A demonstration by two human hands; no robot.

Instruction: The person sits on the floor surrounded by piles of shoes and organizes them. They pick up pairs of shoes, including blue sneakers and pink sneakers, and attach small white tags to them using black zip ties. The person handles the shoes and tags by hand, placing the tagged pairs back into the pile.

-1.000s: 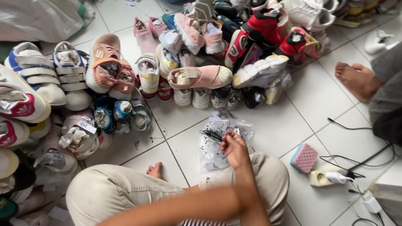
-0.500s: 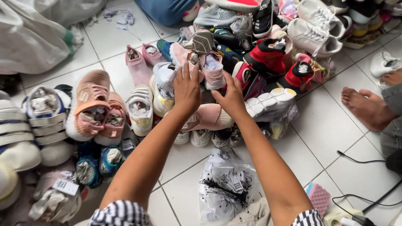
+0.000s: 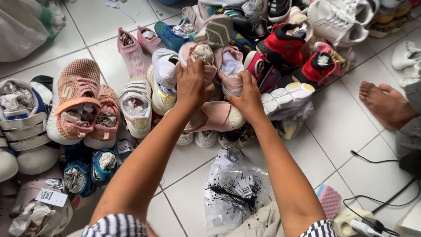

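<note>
Both my arms reach forward into a big pile of small shoes on the white tile floor. My left hand [image 3: 190, 85] is closed over a pink shoe stuffed with paper [image 3: 202, 52]. Just to the right, my right hand [image 3: 247, 94] grips a second pink shoe with white paper inside [image 3: 230, 70]. A pale pink slip-on shoe [image 3: 215, 117] lies under both wrists. A red and black pair [image 3: 285, 46] sits just beyond my right hand.
A clear plastic bag of black tag pins [image 3: 234, 188] lies between my forearms. Salmon strap sneakers [image 3: 76, 103] and white strap shoes [image 3: 24, 127] are at the left. Another person's bare foot [image 3: 386, 105] rests at the right, with black cables [image 3: 377, 160] and a pink pad [image 3: 329, 199] nearby.
My right hand left the plastic bag by my knees, and both hands went forward into the shoe pile. They now close on the two pink shoes; the view has moved nearer the pile.
</note>
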